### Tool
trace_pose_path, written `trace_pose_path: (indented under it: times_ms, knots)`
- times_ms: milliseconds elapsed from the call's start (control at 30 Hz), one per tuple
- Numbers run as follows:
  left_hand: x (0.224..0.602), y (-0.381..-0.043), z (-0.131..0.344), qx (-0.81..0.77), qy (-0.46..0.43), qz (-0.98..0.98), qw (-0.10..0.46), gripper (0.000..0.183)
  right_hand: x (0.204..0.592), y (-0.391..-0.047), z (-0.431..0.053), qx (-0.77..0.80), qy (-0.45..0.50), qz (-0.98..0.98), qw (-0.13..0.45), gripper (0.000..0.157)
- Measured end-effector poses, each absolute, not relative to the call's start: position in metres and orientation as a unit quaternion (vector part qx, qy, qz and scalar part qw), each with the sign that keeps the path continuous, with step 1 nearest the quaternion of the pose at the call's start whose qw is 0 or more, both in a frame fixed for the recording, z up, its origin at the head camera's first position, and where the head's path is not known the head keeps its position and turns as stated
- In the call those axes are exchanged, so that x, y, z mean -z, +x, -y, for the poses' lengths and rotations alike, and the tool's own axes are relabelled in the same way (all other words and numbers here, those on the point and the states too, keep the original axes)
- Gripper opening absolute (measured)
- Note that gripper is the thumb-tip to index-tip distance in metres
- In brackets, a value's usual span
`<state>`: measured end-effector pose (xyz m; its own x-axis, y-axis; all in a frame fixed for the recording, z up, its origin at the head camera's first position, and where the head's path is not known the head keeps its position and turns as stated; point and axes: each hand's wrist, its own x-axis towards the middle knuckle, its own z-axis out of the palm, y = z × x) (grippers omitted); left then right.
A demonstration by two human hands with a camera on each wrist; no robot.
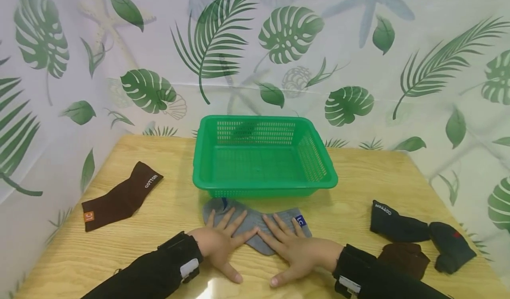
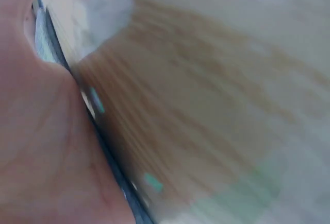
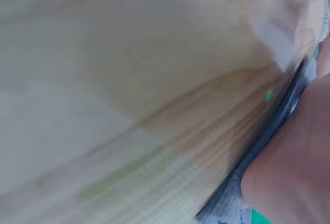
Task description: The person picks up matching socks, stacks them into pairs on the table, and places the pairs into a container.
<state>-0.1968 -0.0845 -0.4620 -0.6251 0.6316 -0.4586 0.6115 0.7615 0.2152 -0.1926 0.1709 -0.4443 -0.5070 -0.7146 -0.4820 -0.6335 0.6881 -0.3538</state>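
Observation:
A grey sock (image 1: 255,221) with a blue label lies flat on the table, just in front of the green basket. My left hand (image 1: 223,241) rests on its left part with fingers spread. Over the right part, my right hand (image 1: 296,248) lies with spread fingers too, and the two index fingertips meet near the sock's middle. Both thumbs reach toward the table's near side. In the left wrist view the palm (image 2: 56,147) fills the left edge beside the tabletop. The right wrist view shows that palm (image 3: 289,167) beside a strip of the grey sock (image 3: 258,152).
The green basket (image 1: 264,185) stands at the table's back middle. A brown sock (image 1: 119,199) lies at left. On the right are a dark sock (image 1: 398,223), another dark sock (image 1: 452,246) and a bunched brown sock (image 1: 406,257). A leaf-patterned cloth (image 1: 247,86) hangs behind.

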Motion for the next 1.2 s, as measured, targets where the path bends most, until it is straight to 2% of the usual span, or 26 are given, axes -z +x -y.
trace_pose_path:
  times_ms: [200,533,833,1133,1200]
  knots:
    - [0.467,-0.201,0.089,-0.051,0.343,-0.897,0.275,0.117,0.447,-0.19,-0.183,0.094,-0.432,-0.85,0.286,0.091]
    - [0.46,-0.192,0.091,-0.071,0.342,-0.895,0.276,0.113,0.457,-0.187,-0.197,0.125,-0.457,-0.839,0.268,0.08]
    - [0.445,-0.178,0.086,-0.022,0.332,-0.904,0.268,0.113,0.457,-0.191,-0.206,0.137,-0.481,-0.827,0.256,0.075]
    - [0.435,-0.178,0.08,-0.017,0.314,-0.908,0.278,0.101,0.44,-0.196,-0.195,0.117,-0.467,-0.833,0.273,0.067]
    - [0.433,-0.179,0.079,-0.041,0.319,-0.909,0.265,0.095,0.438,-0.195,-0.195,0.119,-0.462,-0.838,0.265,0.067]
